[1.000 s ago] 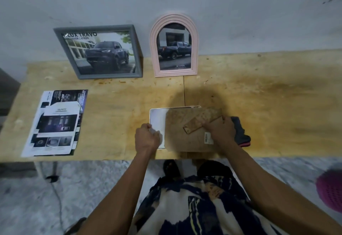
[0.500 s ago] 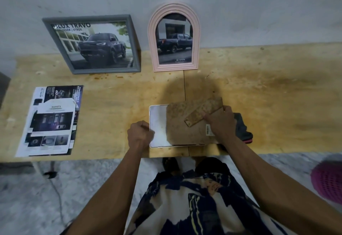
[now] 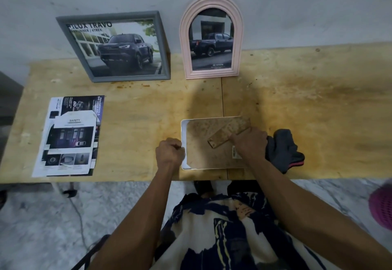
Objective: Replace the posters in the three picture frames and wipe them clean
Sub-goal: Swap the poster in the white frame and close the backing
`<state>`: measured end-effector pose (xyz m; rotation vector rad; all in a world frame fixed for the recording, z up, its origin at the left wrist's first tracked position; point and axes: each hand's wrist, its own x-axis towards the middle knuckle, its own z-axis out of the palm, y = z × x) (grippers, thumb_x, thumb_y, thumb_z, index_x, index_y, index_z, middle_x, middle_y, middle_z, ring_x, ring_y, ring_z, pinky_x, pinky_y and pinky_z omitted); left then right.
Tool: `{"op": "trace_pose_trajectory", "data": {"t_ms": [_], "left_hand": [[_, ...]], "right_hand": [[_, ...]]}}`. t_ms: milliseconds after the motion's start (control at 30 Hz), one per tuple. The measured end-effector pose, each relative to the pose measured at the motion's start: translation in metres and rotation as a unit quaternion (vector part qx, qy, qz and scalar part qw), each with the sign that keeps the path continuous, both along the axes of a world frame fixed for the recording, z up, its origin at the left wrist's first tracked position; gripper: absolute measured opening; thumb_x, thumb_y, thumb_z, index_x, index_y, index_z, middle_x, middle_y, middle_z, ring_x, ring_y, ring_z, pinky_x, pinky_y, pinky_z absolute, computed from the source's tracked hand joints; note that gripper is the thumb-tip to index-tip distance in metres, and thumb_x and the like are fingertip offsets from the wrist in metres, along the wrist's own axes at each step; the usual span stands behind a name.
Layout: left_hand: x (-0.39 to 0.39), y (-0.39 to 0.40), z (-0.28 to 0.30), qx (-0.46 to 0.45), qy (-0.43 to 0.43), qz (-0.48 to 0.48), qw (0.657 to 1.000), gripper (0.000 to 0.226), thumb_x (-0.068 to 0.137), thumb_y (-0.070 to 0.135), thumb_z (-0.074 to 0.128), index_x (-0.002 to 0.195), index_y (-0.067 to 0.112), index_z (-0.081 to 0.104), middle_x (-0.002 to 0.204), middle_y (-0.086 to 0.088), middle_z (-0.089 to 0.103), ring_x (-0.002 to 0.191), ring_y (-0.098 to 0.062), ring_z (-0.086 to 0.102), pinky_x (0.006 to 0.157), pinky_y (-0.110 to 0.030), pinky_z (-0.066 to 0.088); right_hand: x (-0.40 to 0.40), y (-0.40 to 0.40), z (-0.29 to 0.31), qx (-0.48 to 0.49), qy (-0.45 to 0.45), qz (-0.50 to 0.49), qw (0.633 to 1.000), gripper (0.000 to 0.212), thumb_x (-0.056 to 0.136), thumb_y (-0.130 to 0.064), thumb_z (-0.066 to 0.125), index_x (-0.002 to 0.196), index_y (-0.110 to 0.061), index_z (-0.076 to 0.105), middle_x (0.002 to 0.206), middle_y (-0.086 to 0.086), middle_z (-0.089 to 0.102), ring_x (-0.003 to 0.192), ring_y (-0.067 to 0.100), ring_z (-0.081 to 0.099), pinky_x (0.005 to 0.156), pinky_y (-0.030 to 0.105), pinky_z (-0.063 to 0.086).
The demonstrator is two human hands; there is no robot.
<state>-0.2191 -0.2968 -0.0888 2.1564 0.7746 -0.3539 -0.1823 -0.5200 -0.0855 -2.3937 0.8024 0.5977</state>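
Lying face down near the front edge of the pale wooden worktop (image 3: 318, 99), a white rectangular picture frame (image 3: 183, 142) is seen with its mottled brown backing board (image 3: 203, 142) uppermost. The frame's left edge is pinched by the curled fingers of the left hand (image 3: 169, 153). The right hand (image 3: 249, 142) is laid over the backing board, its fingers bent around the lower end of a brown cardboard stand strut (image 3: 229, 131). A dark grey cloth with a red hem (image 3: 284, 150) is bunched just beside the right hand. At the wall, a grey square frame holding a truck poster (image 3: 118, 46) and a pink arched frame holding a truck picture (image 3: 212, 38) are propped upright, side by side. A stack of printed brochure sheets (image 3: 70, 136) is spread at the worktop's left
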Motion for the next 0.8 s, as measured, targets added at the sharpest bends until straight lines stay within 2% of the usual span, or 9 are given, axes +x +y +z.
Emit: {"op": "trace_pose_trajectory", "data": {"t_ms": [133, 267, 333, 400, 467, 533, 633, 700, 800], "left_hand": [[0.0, -0.002, 0.002, 0.017, 0.016, -0.014, 1.0, 0.021, 0.082, 0.002, 0.064, 0.098, 0.005, 0.078, 0.105, -0.01, 0.075, 0.099, -0.031, 0.068, 0.08, -0.023, 0.049], [0.0, -0.004, 0.004, 0.038, 0.027, -0.044, 0.998, 0.026, 0.085, 0.005, 0.059, 0.103, 0.009, 0.078, 0.105, -0.013, 0.074, 0.1, -0.035, 0.066, 0.073, -0.023, 0.045], [0.0, -0.004, 0.005, 0.047, 0.034, -0.063, 0.996, 0.024, 0.086, 0.008, 0.058, 0.099, 0.012, 0.078, 0.098, -0.012, 0.074, 0.091, -0.035, 0.067, 0.068, -0.026, 0.047], [-0.002, -0.005, 0.004, 0.063, 0.031, -0.092, 0.993, 0.015, 0.084, 0.012, 0.057, 0.083, 0.015, 0.072, 0.079, -0.008, 0.07, 0.074, -0.031, 0.064, 0.06, -0.035, 0.052], [-0.003, -0.007, 0.002, 0.077, 0.006, -0.117, 0.99, 0.008, 0.082, 0.023, 0.058, 0.081, 0.016, 0.061, 0.077, -0.003, 0.063, 0.069, -0.026, 0.06, 0.057, -0.039, 0.054], [-0.003, -0.012, -0.001, 0.083, -0.016, -0.15, 0.985, 0.029, 0.082, 0.038, 0.063, 0.104, 0.018, 0.059, 0.101, -0.004, 0.061, 0.085, -0.025, 0.061, 0.064, -0.039, 0.054], [0.004, -0.02, -0.001, 0.094, 0.013, -0.2, 0.975, 0.074, 0.078, 0.047, 0.074, 0.138, 0.016, 0.043, 0.13, -0.009, 0.049, 0.115, -0.032, 0.053, 0.084, -0.046, 0.054], [0.008, -0.024, 0.002, 0.105, 0.033, -0.213, 0.971, 0.086, 0.072, 0.05, 0.08, 0.14, 0.017, 0.04, 0.133, -0.008, 0.048, 0.118, -0.033, 0.051, 0.087, -0.046, 0.053], [0.01, -0.026, 0.004, 0.114, 0.059, -0.225, 0.966, 0.101, 0.061, 0.052, 0.087, 0.141, 0.018, 0.036, 0.134, -0.006, 0.046, 0.119, -0.032, 0.049, 0.084, -0.045, 0.053]], "right_hand": [[0.0, 0.014, 0.005, -0.001, 0.007, -0.021, 1.0, 0.065, 0.079, -0.052, 0.067, 0.121, -0.006, 0.051, 0.129, 0.014, 0.041, 0.117, 0.036, 0.044, 0.076, 0.038, 0.033], [-0.002, 0.015, 0.012, -0.033, 0.011, 0.011, 0.999, 0.066, 0.082, -0.055, 0.062, 0.124, -0.006, 0.05, 0.129, 0.015, 0.041, 0.118, 0.037, 0.044, 0.081, 0.044, 0.041], [-0.006, 0.011, 0.013, -0.023, 0.007, 0.033, 0.999, 0.07, 0.083, -0.06, 0.058, 0.126, -0.006, 0.048, 0.13, 0.015, 0.04, 0.119, 0.038, 0.043, 0.085, 0.046, 0.042], [-0.012, 0.009, 0.016, -0.003, -0.026, 0.046, 0.999, 0.08, 0.082, -0.064, 0.058, 0.135, -0.008, 0.04, 0.137, 0.015, 0.035, 0.124, 0.037, 0.039, 0.091, 0.046, 0.042], [-0.015, 0.006, 0.02, 0.013, -0.084, 0.072, 0.994, 0.083, 0.085, -0.056, 0.061, 0.146, -0.014, 0.026, 0.15, 0.012, 0.023, 0.135, 0.036, 0.027, 0.102, 0.048, 0.036], [-0.015, 0.004, 0.021, 0.011, -0.102, 0.138, 0.985, 0.077, 0.09, -0.044, 0.059, 0.151, -0.02, 0.019, 0.159, 0.006, 0.01, 0.143, 0.033, 0.015, 0.11, 0.047, 0.029], [-0.014, 0.002, 0.018, 0.028, -0.077, 0.198, 0.977, 0.066, 0.092, -0.036, 0.052, 0.15, -0.018, 0.027, 0.161, 0.003, 0.012, 0.145, 0.029, 0.014, 0.113, 0.045, 0.029], [-0.016, 0.003, 0.019, 0.018, -0.071, 0.233, 0.97, 0.061, 0.092, -0.033, 0.049, 0.147, -0.011, 0.033, 0.16, 0.007, 0.018, 0.144, 0.028, 0.016, 0.117, 0.042, 0.023], [-0.022, 0.007, 0.024, -0.044, -0.064, 0.331, 0.94, 0.061, 0.095, -0.031, 0.047, 0.148, -0.005, 0.03, 0.159, 0.01, 0.02, 0.147, 0.026, 0.011, 0.119, 0.038, 0.005]]}}
